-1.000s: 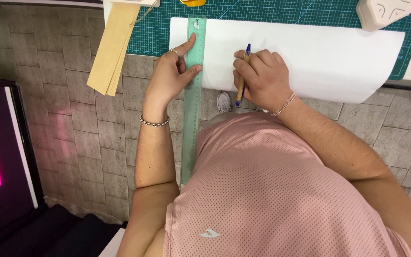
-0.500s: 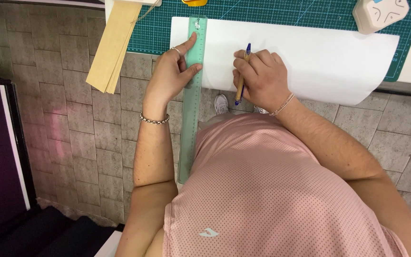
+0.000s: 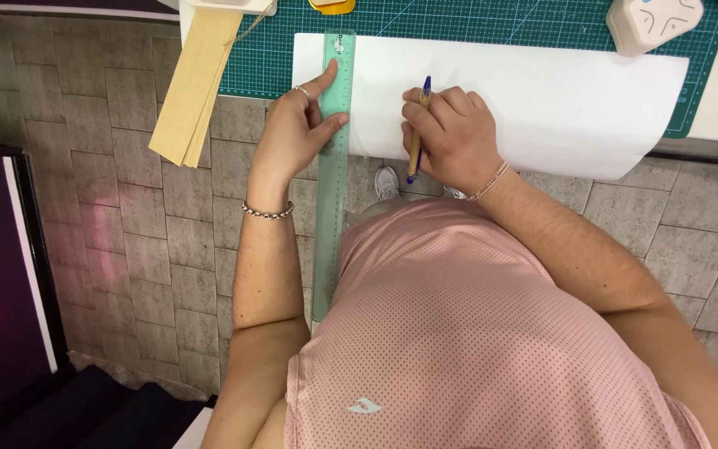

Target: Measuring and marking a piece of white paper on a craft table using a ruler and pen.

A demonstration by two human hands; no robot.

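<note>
A large white paper sheet [image 3: 542, 100] lies on a green cutting mat [image 3: 492, 21] and hangs over the table's near edge. A long translucent green ruler [image 3: 334, 166] lies along the sheet's left edge and sticks out past the table toward me. My left hand [image 3: 292, 133] presses on the ruler, index finger stretched along it. My right hand [image 3: 450, 137] rests on the paper just right of the ruler and grips a pen [image 3: 417, 133] with a blue tip and tan barrel, tip pointing away from me.
A stack of tan cardboard strips [image 3: 197, 83] overhangs the table at the left. A white rounded device [image 3: 654, 21] sits on the mat's far right, a yellow object [image 3: 331, 6] at the top. Grey tiled floor lies below, with a dark framed panel [image 3: 2, 274] at the left.
Both hands keep their grips on ruler and pen. The view has shifted slightly, so the table items sit a little lower in frame.
</note>
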